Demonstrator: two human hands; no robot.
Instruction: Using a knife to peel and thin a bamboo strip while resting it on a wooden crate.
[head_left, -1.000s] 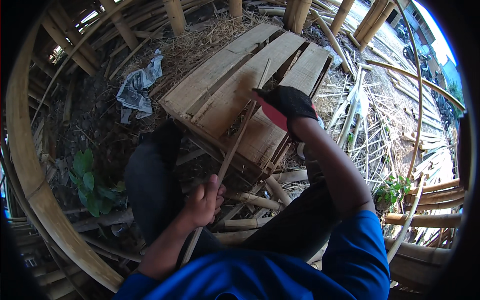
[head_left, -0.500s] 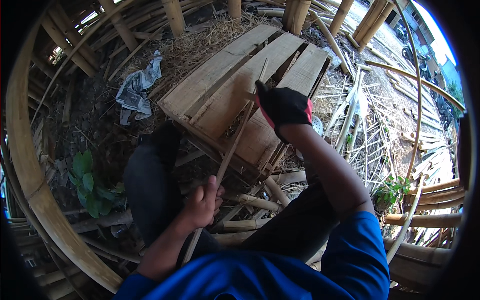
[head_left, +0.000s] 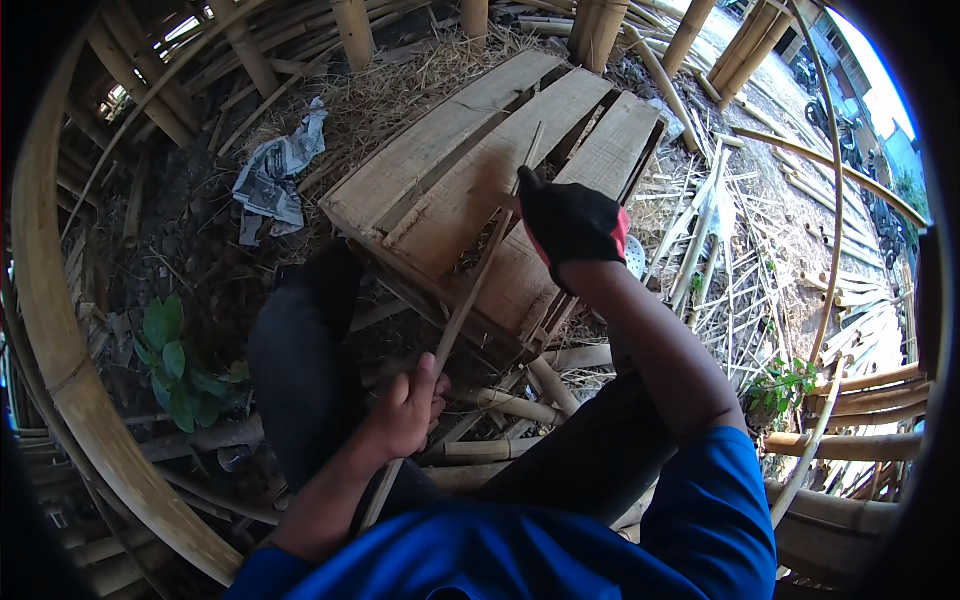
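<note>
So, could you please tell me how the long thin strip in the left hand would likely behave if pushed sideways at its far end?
The strip is probably fairly stiff, as it runs nearly straight from the left hand over the wooden crate. Being so slender, it may still flex, and it is likely light.

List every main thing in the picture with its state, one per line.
Left hand: bare, closed around the stick
Right hand: gloved, at the stick; grip unclear
Stick: held, slanting
Crate: slatted side up
Newspaper: crumpled
Plant: leafy, green
</note>
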